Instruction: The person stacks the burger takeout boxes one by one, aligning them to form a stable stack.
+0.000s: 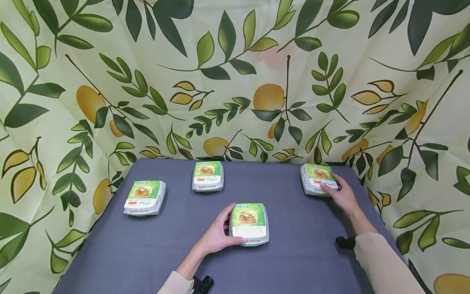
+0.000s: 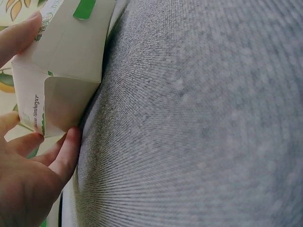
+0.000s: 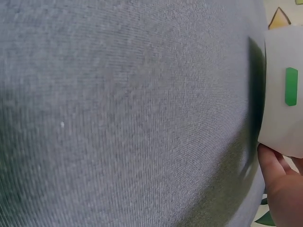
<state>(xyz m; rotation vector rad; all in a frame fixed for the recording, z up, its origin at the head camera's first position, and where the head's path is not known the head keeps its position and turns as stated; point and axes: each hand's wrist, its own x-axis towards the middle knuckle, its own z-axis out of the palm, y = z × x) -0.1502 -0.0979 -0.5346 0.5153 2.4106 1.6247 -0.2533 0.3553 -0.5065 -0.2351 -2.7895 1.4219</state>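
My left hand (image 1: 216,234) grips a green-and-white hamburger box (image 1: 249,224) near the middle front of the table. Its thumb lies along the near edge and the fingers reach round the left side. In the left wrist view, fingertips (image 2: 71,137) press on the side wall of that hamburger box (image 2: 71,99), low by the cloth. At the back right, my right hand (image 1: 343,194) holds another hamburger box (image 1: 317,179), with thumb at the front and fingers along its right side. The right wrist view shows part of this hamburger box (image 3: 281,94) with fingers (image 3: 270,163) under its corner.
Two more hamburger boxes stand on the grey tablecloth (image 1: 176,245): one box (image 1: 145,198) at the left and one box (image 1: 208,176) at the back. A leaf-and-fruit patterned curtain (image 1: 235,81) closes off the back and both sides of the table.
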